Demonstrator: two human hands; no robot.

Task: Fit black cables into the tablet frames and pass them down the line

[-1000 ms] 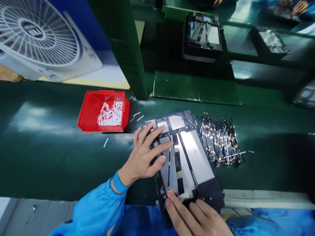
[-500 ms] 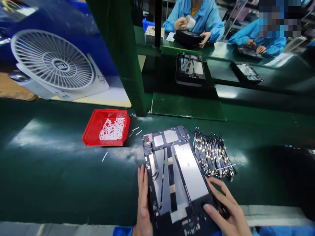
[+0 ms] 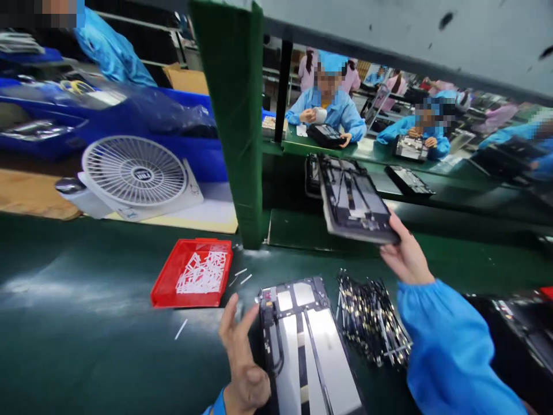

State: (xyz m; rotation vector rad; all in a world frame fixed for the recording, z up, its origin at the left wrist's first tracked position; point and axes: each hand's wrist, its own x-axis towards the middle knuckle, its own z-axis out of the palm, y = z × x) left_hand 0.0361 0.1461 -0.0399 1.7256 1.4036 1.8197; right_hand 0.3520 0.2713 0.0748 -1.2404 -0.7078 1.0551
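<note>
Nearest, lower centre: left hand point(image 3: 244, 374) released, fingers spread and thumb apart, grasping nothing; placed just beside the left edge of a flat black tablet chassis with silver panels point(image 3: 328, 357), contact impossible to confirm; chassis lying flat on the dark green worktop point(image 3: 86, 346), near end cut off by the bottom of the view. To its right, a loose heap of thin black flex cables with gold bands point(image 3: 371, 320), apparently touching neither hand; above the heap, right hand point(image 3: 406, 256) in a bright blue sleeve point(image 3: 444, 351), grasping a grey-rimmed black tablet housing point(image 3: 352, 199) by its near corner; housing raised off the worktop and tilted, inner face up; fingertips partly hidden behind the rim. Judged sound handling: grip on the rim alone, away from the inner strips, with the housing kept clear of the cable heap. Left of the chassis, a shallow red plastic tray point(image 3: 162, 291) holding a pile of white paper strips point(image 3: 201, 274). Farther off, a green upright post point(image 3: 231, 115) and a white desk fan point(image 3: 133, 172); beyond the post, a co-worker in a blue smock point(image 3: 341, 115), both hands on a black housing point(image 3: 326, 135).
</note>
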